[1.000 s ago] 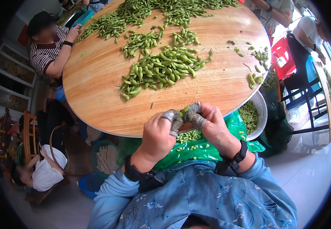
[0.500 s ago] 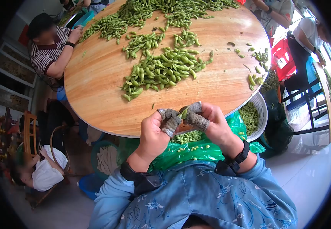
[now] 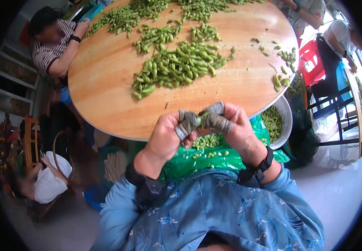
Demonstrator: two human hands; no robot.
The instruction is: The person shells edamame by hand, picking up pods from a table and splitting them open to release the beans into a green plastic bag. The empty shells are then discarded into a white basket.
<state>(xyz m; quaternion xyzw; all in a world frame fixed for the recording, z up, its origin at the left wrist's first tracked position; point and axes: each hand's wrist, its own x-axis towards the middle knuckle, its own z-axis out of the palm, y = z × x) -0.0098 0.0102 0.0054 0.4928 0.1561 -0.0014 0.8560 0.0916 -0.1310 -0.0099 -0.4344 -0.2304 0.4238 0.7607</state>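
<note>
My left hand [image 3: 166,134] and my right hand [image 3: 237,125] meet at the near edge of the round wooden table [image 3: 118,108]. Grey wraps cover the thumb and a finger of each. Both are closed on one green pod [image 3: 201,120], mostly hidden between the wrapped fingertips. Below them, shelled beans [image 3: 207,142] lie in a green plastic bag [image 3: 181,164] over my lap. A pile of pods [image 3: 181,65] rests on the table beyond my hands.
A white basket of pods [image 3: 287,125] stands right of my hands, beside a dark bag [image 3: 302,138]. Small scattered pods [image 3: 287,58] lie at the table's right. A person in a striped shirt [image 3: 45,56] sits at the left edge; another [image 3: 51,184] sits lower left.
My hands remain together, with the wrapped fingertips now covering more of the pod. The view has shifted a little, so the table and the pile appear higher.
</note>
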